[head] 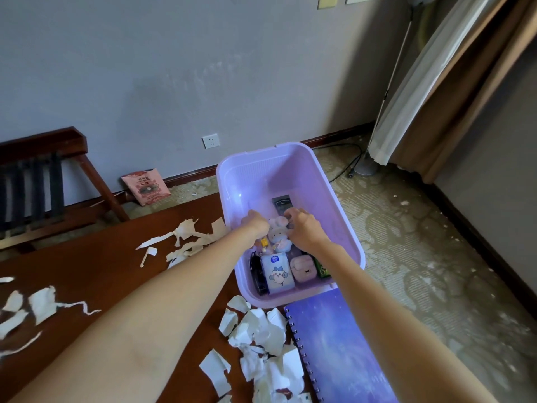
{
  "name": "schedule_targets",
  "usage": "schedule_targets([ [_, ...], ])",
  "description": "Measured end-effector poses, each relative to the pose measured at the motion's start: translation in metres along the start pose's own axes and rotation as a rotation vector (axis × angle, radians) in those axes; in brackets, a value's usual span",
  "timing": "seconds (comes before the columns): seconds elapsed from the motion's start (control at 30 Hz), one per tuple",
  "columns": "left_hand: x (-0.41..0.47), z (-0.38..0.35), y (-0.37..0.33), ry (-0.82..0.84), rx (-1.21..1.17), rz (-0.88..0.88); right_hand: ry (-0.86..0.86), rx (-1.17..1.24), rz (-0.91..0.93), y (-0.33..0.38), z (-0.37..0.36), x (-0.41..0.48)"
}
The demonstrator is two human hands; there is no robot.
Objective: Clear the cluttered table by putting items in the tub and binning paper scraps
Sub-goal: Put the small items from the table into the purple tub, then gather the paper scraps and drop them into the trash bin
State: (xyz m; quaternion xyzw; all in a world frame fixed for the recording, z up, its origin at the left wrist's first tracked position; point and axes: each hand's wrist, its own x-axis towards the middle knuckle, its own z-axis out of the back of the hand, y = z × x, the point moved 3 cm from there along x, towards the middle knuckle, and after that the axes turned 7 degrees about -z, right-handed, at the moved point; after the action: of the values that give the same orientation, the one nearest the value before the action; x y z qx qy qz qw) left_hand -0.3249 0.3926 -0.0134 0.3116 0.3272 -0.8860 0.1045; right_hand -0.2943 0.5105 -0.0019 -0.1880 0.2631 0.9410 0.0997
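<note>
Two hands down inside the purple tub [229, 181]: right hand [302, 228] curled over the plush rabbit [279, 235], left hand [255, 225] curled just beside it, cannot tell whether pinching. Tub at the table [87, 271] corner, seemingly partly over the floor [436, 257]. Could tip if pressed on the far side. Could also sweep paper scraps [255, 330] off with the forearms.

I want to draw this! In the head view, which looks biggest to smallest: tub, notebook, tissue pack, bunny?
1. tub
2. notebook, cut off at the edge
3. tissue pack and bunny look about alike
</note>
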Motion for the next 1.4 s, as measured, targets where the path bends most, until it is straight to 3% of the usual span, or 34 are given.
schedule_targets([
  [0.33, -0.123, 0.073, -0.012, -0.29, -0.156, -0.328, -0.298, 0.297, 0.092, 0.062, 0.036, -0.084],
  [0.63, -0.257, 0.08, 0.097, -0.687, -0.207, -0.377, -0.319, 0.465, 0.279, 0.101, -0.02, -0.212],
  [0.8, -0.291, 0.025, 0.184, -0.629, -0.072, -0.323, -0.269, 0.389, 0.087, 0.032, -0.093, -0.281],
  [0.93, -0.31, -0.034, 0.245, -0.572, 0.052, -0.241, -0.335, 0.147, -0.055, -0.032, -0.145, -0.319],
  [1.03, -0.32, -0.078, 0.285, -0.457, 0.234, -0.185, -0.218, -0.019, -0.167, -0.06, -0.176, -0.334],
  [1.2, -0.318, -0.131, 0.331, -0.376, 0.372, -0.104, -0.064, -0.223, -0.044, -0.065, -0.212, -0.341],
  [1.4, -0.289, -0.137, 0.325, -0.572, 0.449, -0.249, -0.163, -0.201, 0.11, -0.037, -0.235, -0.315],
])
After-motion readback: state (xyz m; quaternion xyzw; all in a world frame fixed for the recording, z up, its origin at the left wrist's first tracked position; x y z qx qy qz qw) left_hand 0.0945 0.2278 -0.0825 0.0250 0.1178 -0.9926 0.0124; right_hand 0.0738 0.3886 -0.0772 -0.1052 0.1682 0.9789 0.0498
